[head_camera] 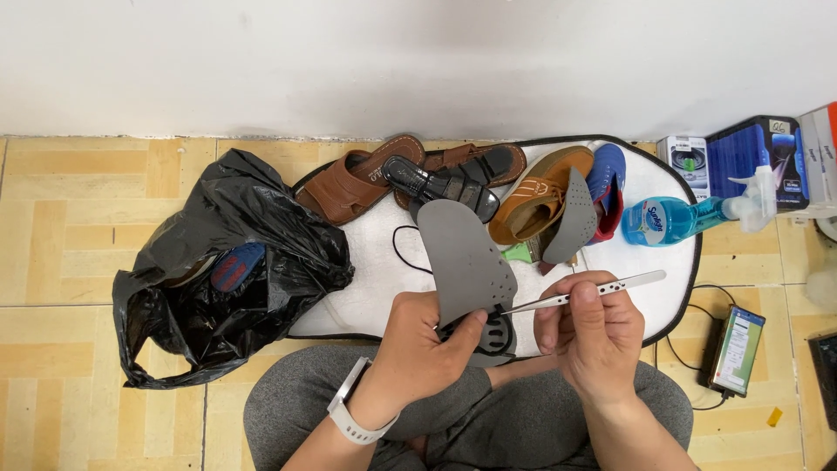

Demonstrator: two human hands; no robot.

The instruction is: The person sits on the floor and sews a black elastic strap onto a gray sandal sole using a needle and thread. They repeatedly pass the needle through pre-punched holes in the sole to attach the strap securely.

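Pinching a grey insole (462, 257), left hand (418, 349); right hand (588, 327) fingers grip silver tweezers (593, 290).

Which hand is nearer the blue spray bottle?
Right. The right hand, holding tweezers, sits just below-left of the spray bottle; the left hand, gripping the grey insole, is farther left.

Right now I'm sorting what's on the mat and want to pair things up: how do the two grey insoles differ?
The insole in the left hand is held up, flat side to the camera, with tweezers in the right hand at its lower edge. The other grey insole leans untouched against the tan shoe and looks narrower from here. Both are grey with small holes.
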